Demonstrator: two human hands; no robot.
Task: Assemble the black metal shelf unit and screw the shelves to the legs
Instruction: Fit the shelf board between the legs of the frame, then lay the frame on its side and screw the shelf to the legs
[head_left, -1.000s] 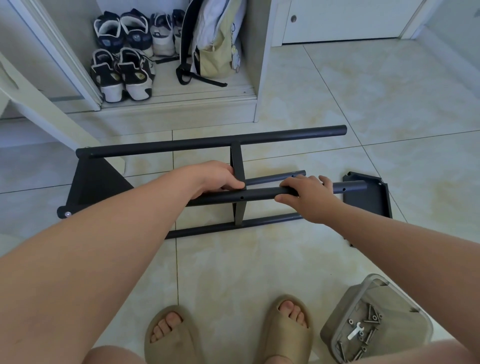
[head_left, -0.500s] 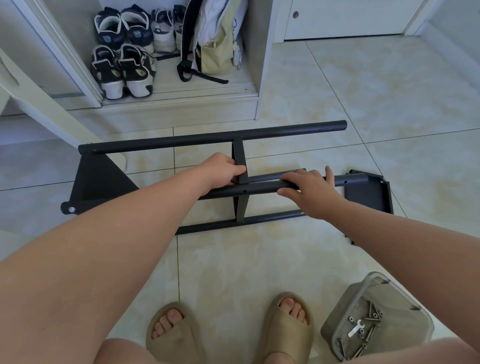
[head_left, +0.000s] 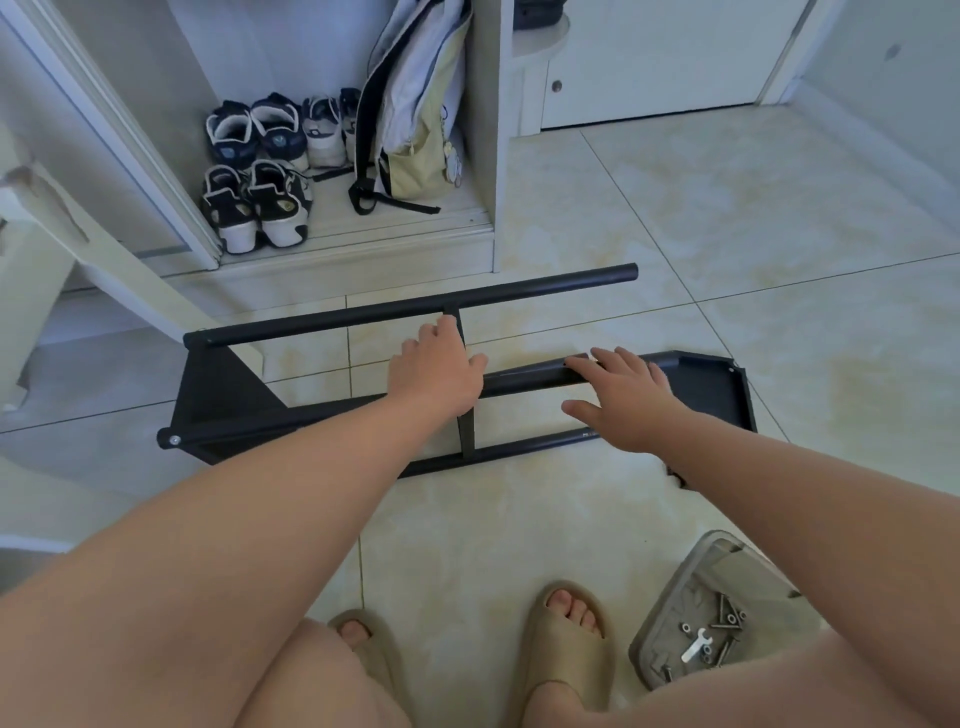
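The black shelf unit (head_left: 223, 400) lies on its side on the tiled floor (head_left: 779, 234) in front of me, and its legs run from left to right. My left hand (head_left: 436, 376) rests on the middle leg (head_left: 524, 379), just beside the cross strip (head_left: 464, 426); its fingers lie loose and are not curled around the tube. My right hand (head_left: 628, 402) is further right over the same leg, with the fingers (head_left: 576, 362) straight and spread, the tips touching the tube near the right shelf (head_left: 717, 384). The left shelf (head_left: 208, 379) closes the other end. Near my right sandal (head_left: 566, 644) stands a clear plastic box (head_left: 691, 587) which holds screws (head_left: 727, 618) and a small flat wrench (head_left: 696, 644)
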